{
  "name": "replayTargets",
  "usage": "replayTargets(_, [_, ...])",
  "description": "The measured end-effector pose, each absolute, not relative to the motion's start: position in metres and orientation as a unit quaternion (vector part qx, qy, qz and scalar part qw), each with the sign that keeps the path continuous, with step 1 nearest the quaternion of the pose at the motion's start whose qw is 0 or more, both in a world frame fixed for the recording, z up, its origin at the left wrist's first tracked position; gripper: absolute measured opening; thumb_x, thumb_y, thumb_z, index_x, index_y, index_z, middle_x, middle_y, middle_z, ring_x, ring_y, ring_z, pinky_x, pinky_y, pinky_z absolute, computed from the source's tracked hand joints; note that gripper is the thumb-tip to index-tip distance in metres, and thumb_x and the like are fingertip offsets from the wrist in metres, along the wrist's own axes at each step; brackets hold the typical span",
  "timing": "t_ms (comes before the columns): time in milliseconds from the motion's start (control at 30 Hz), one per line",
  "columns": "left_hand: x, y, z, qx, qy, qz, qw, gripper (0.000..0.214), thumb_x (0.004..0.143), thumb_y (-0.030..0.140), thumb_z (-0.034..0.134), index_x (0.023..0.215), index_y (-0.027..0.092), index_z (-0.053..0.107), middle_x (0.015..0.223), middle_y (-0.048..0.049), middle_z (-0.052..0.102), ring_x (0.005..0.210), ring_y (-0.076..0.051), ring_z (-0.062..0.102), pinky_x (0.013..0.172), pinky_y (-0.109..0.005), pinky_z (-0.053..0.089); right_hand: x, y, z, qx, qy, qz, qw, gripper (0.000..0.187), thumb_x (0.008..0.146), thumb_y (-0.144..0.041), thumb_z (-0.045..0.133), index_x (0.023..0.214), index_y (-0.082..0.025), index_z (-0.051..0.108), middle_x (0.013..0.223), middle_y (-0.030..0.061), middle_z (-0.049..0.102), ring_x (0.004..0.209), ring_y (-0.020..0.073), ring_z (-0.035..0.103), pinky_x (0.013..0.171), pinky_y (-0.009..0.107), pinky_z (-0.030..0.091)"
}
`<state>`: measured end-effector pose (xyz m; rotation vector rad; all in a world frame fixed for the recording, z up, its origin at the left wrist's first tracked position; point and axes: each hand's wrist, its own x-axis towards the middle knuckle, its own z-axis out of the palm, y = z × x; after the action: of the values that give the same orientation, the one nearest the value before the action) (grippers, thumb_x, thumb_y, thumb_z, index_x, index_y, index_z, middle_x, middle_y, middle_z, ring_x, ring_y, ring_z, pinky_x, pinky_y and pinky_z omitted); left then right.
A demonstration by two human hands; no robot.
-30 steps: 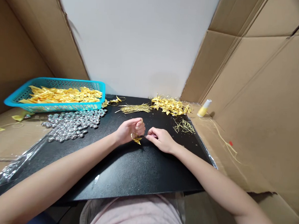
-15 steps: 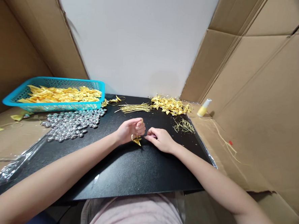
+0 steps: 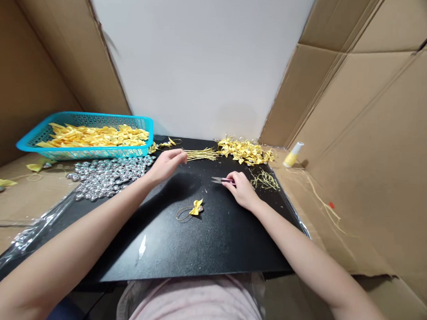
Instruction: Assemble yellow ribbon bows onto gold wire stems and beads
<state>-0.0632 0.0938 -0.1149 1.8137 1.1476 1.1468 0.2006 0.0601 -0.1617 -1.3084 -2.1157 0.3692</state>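
My right hand (image 3: pixel 241 188) is closed around small thread snips (image 3: pixel 218 180) with a purplish handle, their blades pointing left. My left hand (image 3: pixel 168 166) hovers at the left end of a bundle of gold cords (image 3: pixel 203 153); its fingers are loosely bent, and no held thing shows in them. Between the hands and nearer to me, a yellow bow (image 3: pixel 196 207) with a silvery bead and a gold cord loop lies on the black work surface (image 3: pixel 208 246).
A turquoise basket (image 3: pixel 91 153) of yellow ribbon pieces stands at left, behind many silver beads (image 3: pixel 104 177). Finished-looking yellow bows (image 3: pixel 245 151) are heaped at back right, near cord clippings (image 3: pixel 266 180). A spool of yellow thread (image 3: pixel 293 155) stands beside the cardboard wall (image 3: pixel 381 141).
The yellow bow has left my left hand and lies on the black surface. My left hand has moved up and left to the cords. My right hand has shifted right, showing the snips.
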Motion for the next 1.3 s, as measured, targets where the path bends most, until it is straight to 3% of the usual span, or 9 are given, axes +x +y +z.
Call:
replayTargets(133, [-0.091, 0.102, -0.113, 0.828, 0.526, 0.196, 0.020, 0.030, 0.081, 0.041, 0.048, 0.066, 0.019, 0.062, 0.083, -0.0074, 0.064, 0.083, -0.024, 0.054, 0.069, -0.031, 0.036, 0.201, 0.064, -0.166, -0.538, -0.791, 0.083, 0.278, 0.012, 0.083, -0.027, 0.066, 0.083, -0.020, 0.057, 0.096, 0.0069, 0.059, 0.094, 0.0233, 0.048, 0.084, 0.038, 0.041])
replayTargets(300, [-0.089, 0.100, -0.114, 0.867, 0.488, 0.077, 0.067, 0.038, 0.087, 0.043, 0.040, 0.078, 0.019, 0.069, 0.084, -0.0065, 0.068, 0.082, -0.021, 0.061, 0.073, -0.030, 0.042, 0.199, 0.059, -0.164, -0.586, -0.767, 0.080, 0.248, 0.012, 0.083, -0.032, 0.063, 0.082, -0.021, 0.060, 0.101, 0.0077, 0.059, 0.101, 0.0266, 0.048, 0.085, 0.042, 0.040])
replayTargets(500, [-0.087, 0.079, -0.098, 0.877, 0.476, 0.050, -0.045, 0.035, 0.081, 0.049, 0.052, 0.085, 0.022, 0.074, 0.122, -0.0082, 0.062, 0.112, -0.030, 0.054, 0.088, -0.042, 0.038, 0.194, 0.042, -0.150, -0.475, -0.832, 0.063, 0.279, 0.029, 0.079, -0.038, 0.068, 0.102, -0.022, 0.063, 0.116, 0.0091, 0.059, 0.110, 0.0267, 0.046, 0.092, 0.044, 0.036])
replayTargets(633, [-0.091, 0.054, -0.091, 0.884, 0.461, 0.076, -0.008, 0.030, 0.078, 0.045, 0.058, 0.090, 0.022, 0.073, 0.115, -0.0088, 0.065, 0.105, -0.029, 0.056, 0.090, -0.040, 0.039, 0.172, 0.026, -0.141, -0.245, -0.941, 0.070, 0.223, 0.033, 0.079, -0.041, 0.069, 0.106, -0.023, 0.064, 0.114, 0.0067, 0.064, 0.111, 0.0234, 0.049, 0.097, 0.041, 0.031])
replayTargets(767, [-0.084, 0.028, -0.103, 0.892, 0.411, 0.092, 0.162, 0.026, 0.078, 0.043, 0.060, 0.087, 0.021, 0.071, 0.085, -0.0056, 0.068, 0.077, -0.019, 0.060, 0.071, -0.027, 0.043, 0.156, 0.020, -0.149, -0.231, -0.951, 0.045, 0.202, 0.016, 0.090, -0.030, 0.056, 0.097, -0.020, 0.067, 0.106, 0.0074, 0.068, 0.101, 0.0218, 0.055, 0.088, 0.040, 0.032])
replayTargets(867, [-0.071, 0.016, -0.116, 0.871, 0.413, 0.100, 0.246, 0.021, 0.079, 0.039, 0.059, 0.079, 0.019, 0.068, 0.069, -0.0016, 0.064, 0.059, -0.015, 0.054, 0.054, -0.022, 0.036, 0.155, 0.019, -0.155, -0.254, -0.939, 0.077, 0.217, 0.013, 0.090, -0.028, 0.056, 0.091, -0.019, 0.066, 0.099, 0.0065, 0.070, 0.091, 0.0197, 0.058, 0.083, 0.037, 0.035])
replayTargets(1000, [-0.055, 0.007, -0.120, 0.852, 0.424, 0.142, 0.272, 0.017, 0.078, 0.031, 0.058, 0.067, 0.018, 0.064, 0.059, 0.0005, 0.060, 0.052, -0.013, 0.049, 0.051, -0.022, 0.031, 0.156, 0.014, -0.151, -0.311, -0.880, 0.181, 0.310, 0.016, 0.081, -0.028, 0.065, 0.093, -0.018, 0.061, 0.093, 0.0057, 0.067, 0.088, 0.0185, 0.059, 0.081, 0.034, 0.042])
replayTargets(1133, [-0.042, -0.003, -0.109, 0.813, 0.470, 0.272, 0.210, 0.021, 0.082, 0.030, 0.055, 0.065, 0.017, 0.057, 0.058, 0.0011, 0.057, 0.054, -0.012, 0.049, 0.053, -0.022, 0.032, 0.146, 0.005, -0.138, -0.428, -0.730, 0.342, 0.408, 0.037, 0.074, -0.034, 0.070, 0.103, -0.019, 0.051, 0.101, 0.0066, 0.060, 0.084, 0.0173, 0.061, 0.075, 0.033, 0.049])
replayTargets(1300, [-0.028, -0.019, -0.097, 0.733, 0.472, 0.427, 0.240, 0.025, 0.086, 0.036, 0.055, 0.069, 0.017, 0.058, 0.062, 0.0006, 0.061, 0.055, -0.012, 0.049, 0.054, -0.022, 0.035, 0.132, -0.004, -0.118, -0.378, -0.554, 0.575, 0.467, 0.043, 0.071, -0.037, 0.072, 0.101, -0.022, 0.045, 0.101, 0.0030, 0.058, 0.080, 0.0130, 0.064, 0.077, 0.033, 0.055])
